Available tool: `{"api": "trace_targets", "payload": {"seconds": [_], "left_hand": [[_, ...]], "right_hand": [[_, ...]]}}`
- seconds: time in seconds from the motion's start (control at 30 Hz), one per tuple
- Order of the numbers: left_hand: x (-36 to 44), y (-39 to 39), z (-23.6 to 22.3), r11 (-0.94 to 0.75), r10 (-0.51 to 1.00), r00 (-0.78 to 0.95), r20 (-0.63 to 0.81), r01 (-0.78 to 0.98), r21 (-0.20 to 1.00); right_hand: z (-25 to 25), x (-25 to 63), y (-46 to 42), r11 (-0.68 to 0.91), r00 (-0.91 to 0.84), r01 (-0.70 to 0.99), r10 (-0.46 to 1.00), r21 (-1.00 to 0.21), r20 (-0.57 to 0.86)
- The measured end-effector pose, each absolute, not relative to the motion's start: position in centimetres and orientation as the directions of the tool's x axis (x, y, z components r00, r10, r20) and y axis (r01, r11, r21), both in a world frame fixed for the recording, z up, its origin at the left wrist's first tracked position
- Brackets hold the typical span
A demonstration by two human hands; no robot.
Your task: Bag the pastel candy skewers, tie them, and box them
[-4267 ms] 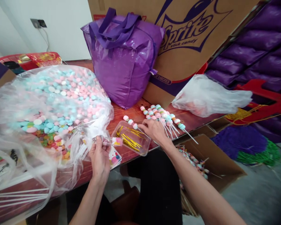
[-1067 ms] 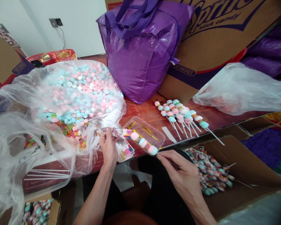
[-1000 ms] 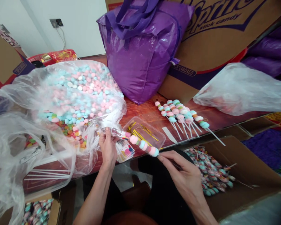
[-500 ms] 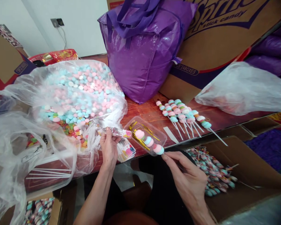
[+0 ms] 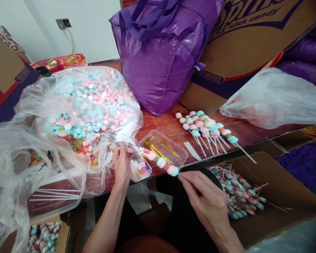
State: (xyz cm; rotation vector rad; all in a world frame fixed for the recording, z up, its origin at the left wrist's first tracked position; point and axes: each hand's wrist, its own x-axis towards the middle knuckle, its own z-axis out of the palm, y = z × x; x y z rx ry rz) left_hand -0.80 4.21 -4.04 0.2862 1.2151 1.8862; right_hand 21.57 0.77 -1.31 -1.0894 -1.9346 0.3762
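Between the fingers of my left hand point(image 5: 122, 163) is a clear printed plastic sleeve point(image 5: 135, 149), its mouth facing right. My right hand point(image 5: 204, 193) pinches the stick of a candy skewer point(image 5: 163, 163) strung with pink, blue and white marshmallows and gummy rings. The skewer's tip meets the sleeve's mouth; the last pink piece looks partly inside. Below the skewer's far side lies a clear plastic tray point(image 5: 180, 147) with gold twist ties point(image 5: 158, 149). Near my left hand a stack of printed sleeves point(image 5: 142, 168) rests at the table edge.
A clear bag of marshmallows point(image 5: 86, 102) fills the left of the table. Several bare-stick skewers point(image 5: 208, 126) lie at the right, before a purple bag point(image 5: 160, 66) and a carton point(image 5: 242, 52). An open box point(image 5: 274, 189) holds wrapped skewers. White sticks point(image 5: 56, 195) lie front left.
My right hand has moved a little left with the skewer, bringing its tip into the sleeve's mouth. My left hand stays nearly in place, holding the sleeve.
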Motion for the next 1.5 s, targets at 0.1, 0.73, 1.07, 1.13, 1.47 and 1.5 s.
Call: {"api": "trace_targets", "payload": {"seconds": [0.1,0.73,1.07,1.13,1.47,1.5], "left_hand": [[-0.5,3.9,-4.6,-0.176,0.687,-0.718,-0.107,-0.308,0.935],[-0.3,4.0,-4.9,-0.163,0.625,-0.764,-0.158,-0.326,0.931],[-0.1,4.0,-4.7,-0.159,0.631,-0.758,-0.166,-0.335,0.929],[-0.2,4.0,-4.6,-0.173,0.646,-0.746,-0.163,-0.351,0.920],[-0.8,4.4,-5.0,-0.178,0.799,-0.587,-0.130,-0.438,0.881],[-0.8,4.4,-5.1,-0.176,0.799,-0.590,-0.120,-0.420,0.890]], "right_hand": [[-1.5,21.6,0.6,0.629,-0.274,0.595,0.744,-0.501,0.610],[-4.2,20.7,-0.9,0.642,-0.238,0.686,0.643,-0.342,0.728],[-4.2,20.5,-0.9,0.631,-0.220,0.704,0.631,-0.327,0.744],[-4.2,20.4,-0.8,0.625,-0.197,0.677,0.662,-0.387,0.723],[-2.9,20.8,0.8,0.453,-0.158,0.392,0.891,-0.801,0.426],[-2.7,20.8,0.9,0.439,-0.138,0.396,0.897,-0.806,0.421]]}}
